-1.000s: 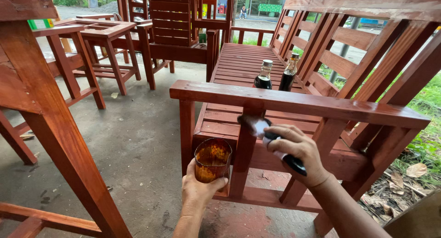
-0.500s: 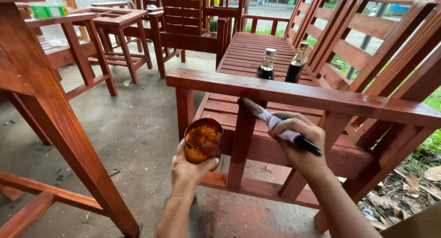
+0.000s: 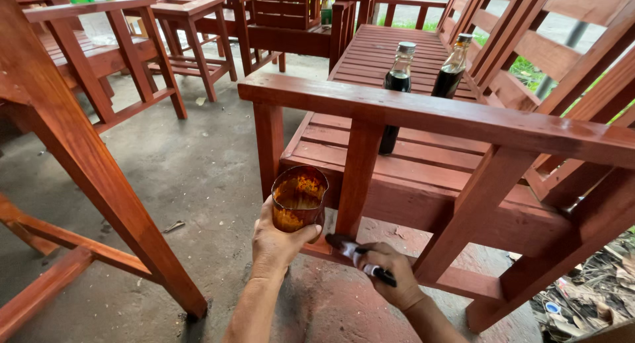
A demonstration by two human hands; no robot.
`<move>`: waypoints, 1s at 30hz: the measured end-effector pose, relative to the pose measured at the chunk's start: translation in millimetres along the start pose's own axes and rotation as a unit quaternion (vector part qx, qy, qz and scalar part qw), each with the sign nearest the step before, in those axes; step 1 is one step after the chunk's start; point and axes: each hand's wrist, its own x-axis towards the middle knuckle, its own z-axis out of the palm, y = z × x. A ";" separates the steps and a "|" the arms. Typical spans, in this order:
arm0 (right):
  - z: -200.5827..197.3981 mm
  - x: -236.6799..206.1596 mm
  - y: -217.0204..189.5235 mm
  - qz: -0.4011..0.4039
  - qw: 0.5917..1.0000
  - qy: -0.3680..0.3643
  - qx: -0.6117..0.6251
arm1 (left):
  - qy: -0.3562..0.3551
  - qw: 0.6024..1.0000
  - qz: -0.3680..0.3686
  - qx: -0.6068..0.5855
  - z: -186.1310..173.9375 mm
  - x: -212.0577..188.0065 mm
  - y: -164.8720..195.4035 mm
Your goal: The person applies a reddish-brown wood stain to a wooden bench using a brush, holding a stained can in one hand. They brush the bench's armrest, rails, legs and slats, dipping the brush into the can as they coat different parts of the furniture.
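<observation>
From the head view, the left hand (image 3: 278,244) has its grip closed around a stain-smeared cup (image 3: 299,199) half full of orange-brown finish, held at about 7 o'clock of the frame's centre, just beside the upright post (image 3: 357,177) of a red-brown wooden bench (image 3: 423,115). The right hand (image 3: 390,280), at 5 o'clock, grips a paintbrush (image 3: 360,258) by its dark handle, the bristles touching the bench's lower rail (image 3: 463,280) at the foot of the post. Two dark glass bottles (image 3: 423,68) stand on the slatted seat at 1 o'clock. More red wooden stools (image 3: 192,39) stand at 11 o'clock on the concrete floor (image 3: 178,177).
</observation>
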 end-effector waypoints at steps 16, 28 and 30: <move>-52.4 30.1 -16.7 -0.047 0.996 0.065 0.028 | 0.045 0.996 0.076 0.012 13.5 6.4 -42.3; 15.8 -20.8 44.5 0.072 0.992 -0.095 0.048 | 0.029 0.998 0.064 0.001 20.3 8.4 -46.0; 23.9 -26.6 45.0 0.077 0.992 -0.095 0.030 | 0.005 0.999 0.041 -0.030 14.4 10.0 -46.9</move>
